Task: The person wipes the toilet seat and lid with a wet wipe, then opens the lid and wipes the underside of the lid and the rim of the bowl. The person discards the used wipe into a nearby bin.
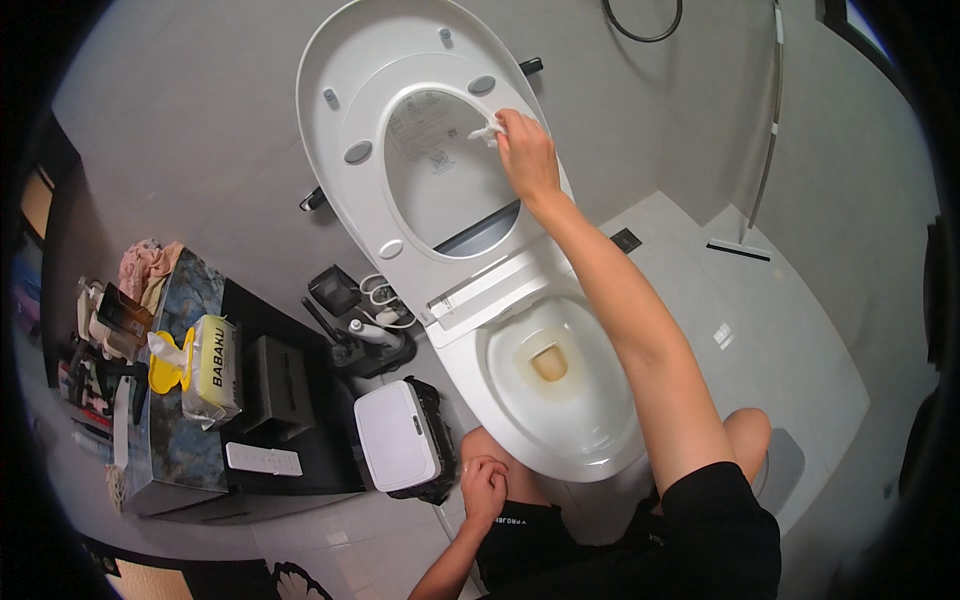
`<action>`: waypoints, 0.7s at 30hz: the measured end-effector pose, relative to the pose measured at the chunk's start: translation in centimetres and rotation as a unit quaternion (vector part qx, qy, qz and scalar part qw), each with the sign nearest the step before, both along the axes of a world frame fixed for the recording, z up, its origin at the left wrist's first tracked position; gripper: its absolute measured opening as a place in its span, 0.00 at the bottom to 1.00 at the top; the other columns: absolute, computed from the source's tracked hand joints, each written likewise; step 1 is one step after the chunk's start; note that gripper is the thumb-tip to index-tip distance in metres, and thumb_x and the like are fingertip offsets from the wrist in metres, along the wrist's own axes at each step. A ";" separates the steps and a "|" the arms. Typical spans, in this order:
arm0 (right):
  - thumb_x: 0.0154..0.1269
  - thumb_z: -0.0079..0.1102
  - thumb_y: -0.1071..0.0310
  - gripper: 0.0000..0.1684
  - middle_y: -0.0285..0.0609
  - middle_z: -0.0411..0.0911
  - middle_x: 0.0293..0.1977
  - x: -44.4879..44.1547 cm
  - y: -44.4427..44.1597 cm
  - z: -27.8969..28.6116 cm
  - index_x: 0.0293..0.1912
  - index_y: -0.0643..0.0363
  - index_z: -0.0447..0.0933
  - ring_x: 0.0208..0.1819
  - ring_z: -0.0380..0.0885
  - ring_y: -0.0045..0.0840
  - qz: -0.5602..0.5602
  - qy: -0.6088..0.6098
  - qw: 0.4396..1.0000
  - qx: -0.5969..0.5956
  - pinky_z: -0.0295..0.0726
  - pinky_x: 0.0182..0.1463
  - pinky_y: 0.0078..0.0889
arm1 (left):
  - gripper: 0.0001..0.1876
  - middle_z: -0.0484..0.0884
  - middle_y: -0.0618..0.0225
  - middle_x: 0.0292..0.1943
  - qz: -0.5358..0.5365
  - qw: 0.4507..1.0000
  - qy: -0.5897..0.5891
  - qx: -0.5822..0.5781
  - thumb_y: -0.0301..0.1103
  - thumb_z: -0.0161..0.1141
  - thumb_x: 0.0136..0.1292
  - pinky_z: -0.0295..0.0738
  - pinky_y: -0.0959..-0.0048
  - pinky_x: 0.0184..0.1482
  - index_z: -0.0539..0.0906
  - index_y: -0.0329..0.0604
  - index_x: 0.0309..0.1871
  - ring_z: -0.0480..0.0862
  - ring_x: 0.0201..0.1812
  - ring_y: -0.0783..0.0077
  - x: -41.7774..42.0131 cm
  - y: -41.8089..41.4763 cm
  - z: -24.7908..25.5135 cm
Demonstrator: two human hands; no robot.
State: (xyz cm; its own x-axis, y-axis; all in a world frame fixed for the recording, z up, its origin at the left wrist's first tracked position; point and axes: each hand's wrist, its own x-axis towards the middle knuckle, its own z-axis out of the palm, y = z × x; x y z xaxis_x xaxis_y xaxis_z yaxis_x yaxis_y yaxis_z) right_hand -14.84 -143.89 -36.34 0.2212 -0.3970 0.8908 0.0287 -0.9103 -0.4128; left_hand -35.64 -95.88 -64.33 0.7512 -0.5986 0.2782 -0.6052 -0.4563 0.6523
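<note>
My right hand (528, 156) grips a crumpled white wipe (490, 133) against the inner rim of the raised toilet seat (366, 201). Behind the seat stands the raised lid (319, 56), bearing printed writing seen through the seat's opening. Below is the white toilet bowl (517, 409), with yellowish-brown water (550, 364) at its bottom. My left hand (484, 487) rests on my knee beside the bowl, its fingers curled and no object visible in them.
Left of the bowl stands a lidded white trash bin (396, 435); behind it are a toilet brush (334, 330) and a white bottle (373, 332). A counter (180, 465) holds a wipes pack (214, 371). A white remote (264, 459) lies nearby. A floor squeegee (739, 250) leans at right.
</note>
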 end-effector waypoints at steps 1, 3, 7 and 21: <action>0.70 0.72 0.75 0.17 0.49 0.88 0.46 0.5 0.0 0.9 0.55 0.61 0.81 0.50 0.87 0.46 0.001 -0.014 1.000 -0.018 0.86 0.55 0.48 | 0.05 0.85 0.61 0.42 0.001 1.000 0.000 -0.001 0.20 0.64 0.61 0.78 0.56 0.54 0.87 0.42 0.34 0.83 0.49 0.52 0.0 0.2 0.0; 0.70 0.72 0.74 0.17 0.49 0.89 0.46 1.3 0.1 3.3 0.56 0.62 0.81 0.51 0.87 0.46 -0.003 -0.022 0.999 -0.047 0.86 0.55 0.49 | 0.05 0.85 0.61 0.42 0.005 1.000 -0.002 -0.007 0.20 0.64 0.61 0.78 0.56 0.54 0.87 0.42 0.34 0.83 0.49 0.52 0.0 0.2 0.1; 0.70 0.72 0.75 0.17 0.49 0.89 0.47 3.0 1.4 6.1 0.56 0.62 0.82 0.52 0.87 0.46 -0.011 -0.016 0.998 -0.053 0.85 0.56 0.49 | 0.05 0.85 0.62 0.42 0.023 1.000 0.007 -0.011 0.20 0.64 0.61 0.78 0.57 0.54 0.87 0.43 0.34 0.83 0.49 0.53 -0.4 0.6 0.1; 0.66 0.64 0.75 0.07 0.42 0.85 0.42 6.5 7.4 10.5 0.44 0.58 0.82 0.52 0.85 0.38 0.055 0.002 0.967 -0.248 0.85 0.56 0.42 | 0.05 0.85 0.63 0.41 0.034 0.999 0.000 -0.032 0.20 0.66 0.59 0.77 0.57 0.54 0.86 0.44 0.34 0.83 0.49 0.53 -0.4 1.3 -0.7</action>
State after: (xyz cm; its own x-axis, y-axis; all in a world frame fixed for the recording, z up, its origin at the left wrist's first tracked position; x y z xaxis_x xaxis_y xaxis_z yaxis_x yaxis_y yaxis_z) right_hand -8.36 -136.46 -25.84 0.2419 0.1044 0.9647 0.1351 -0.9881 0.0730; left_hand -36.02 -94.61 -65.02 0.7892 -0.5277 0.3142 -0.5745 -0.4537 0.6812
